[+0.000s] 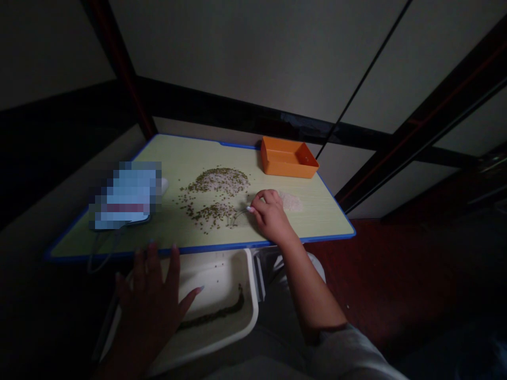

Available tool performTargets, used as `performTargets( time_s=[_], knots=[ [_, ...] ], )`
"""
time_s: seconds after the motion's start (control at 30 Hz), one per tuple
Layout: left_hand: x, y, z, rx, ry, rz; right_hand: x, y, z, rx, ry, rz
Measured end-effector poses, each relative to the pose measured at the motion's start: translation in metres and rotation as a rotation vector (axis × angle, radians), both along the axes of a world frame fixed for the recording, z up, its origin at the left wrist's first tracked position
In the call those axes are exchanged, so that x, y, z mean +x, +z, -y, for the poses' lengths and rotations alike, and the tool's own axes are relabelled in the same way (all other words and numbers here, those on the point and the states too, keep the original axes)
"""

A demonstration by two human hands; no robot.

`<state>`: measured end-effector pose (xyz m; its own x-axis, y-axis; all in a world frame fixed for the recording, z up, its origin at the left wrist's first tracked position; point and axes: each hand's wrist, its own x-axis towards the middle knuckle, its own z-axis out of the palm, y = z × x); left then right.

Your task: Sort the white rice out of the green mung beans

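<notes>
- Cable (pixel 100 254), thin and pale, loops down over the desk's front left edge from under a pixelated blue patch (pixel 129 195), whose object is too blurred to name.
- Left hand (pixel 150 301) is open wide, fingers spread and holding nothing, its fingertips just at the desk's front edge, above a white tray (pixel 233 311).
- That tray sits below the front edge, with a dark line of green beans (pixel 214 314) along its inner wall and a few loose ones near its far rim.
- Desk (pixel 317 219) has a pale green wood-grain top with a blue edge, and it stands at an angle in the frame.
- Mung beans (pixel 216 182) lie scattered across the middle of the desk in two rough arcs, mixed with pale rice (pixel 217 177).
- Right hand (pixel 269 215) rests on the desk beside the lower arc, fingers curled narrow around a thin metal tool (pixel 240 215), whose exact kind is too small to tell.
- Rice pile (pixel 291 201) sits just beyond those fingers, nearly free of beans.
- Orange tray (pixel 289 157) stands at the desk's far edge.
- Floor (pixel 396 269) is dark reddish wood, right of the desk, with pale wall panels (pixel 253 53) in dark frames beyond.
</notes>
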<state>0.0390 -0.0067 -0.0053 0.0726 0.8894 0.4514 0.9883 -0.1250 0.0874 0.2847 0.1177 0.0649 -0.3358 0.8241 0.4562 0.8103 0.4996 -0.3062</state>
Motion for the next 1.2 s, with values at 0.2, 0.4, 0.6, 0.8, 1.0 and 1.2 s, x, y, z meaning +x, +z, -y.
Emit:
performTargets(
  time_s=[0.2,0.4,0.6,0.8,1.0,1.2],
  knots=[
    [0.0,0.001,0.001,-0.002,-0.004,-0.014,0.001,0.001,0.0,-0.018,0.006,0.0],
    [-0.001,-0.002,0.0,0.003,-0.003,-0.013,0.004,0.001,0.001,-0.019,-0.018,-0.026],
    [-0.004,-0.002,-0.001,-0.027,-0.016,-0.007,0.006,0.003,0.002,-0.016,-0.038,-0.006],
    [-0.002,-0.002,0.0,-0.005,-0.011,-0.001,0.006,0.003,0.004,-0.008,0.016,-0.003],
    [-0.003,-0.003,-0.001,-0.002,-0.013,-0.023,0.006,0.004,0.004,-0.011,0.034,-0.036],
    [-0.001,-0.001,0.0,-0.004,0.0,0.007,0.004,0.007,0.015,0.035,0.085,-0.135]
  ],
)
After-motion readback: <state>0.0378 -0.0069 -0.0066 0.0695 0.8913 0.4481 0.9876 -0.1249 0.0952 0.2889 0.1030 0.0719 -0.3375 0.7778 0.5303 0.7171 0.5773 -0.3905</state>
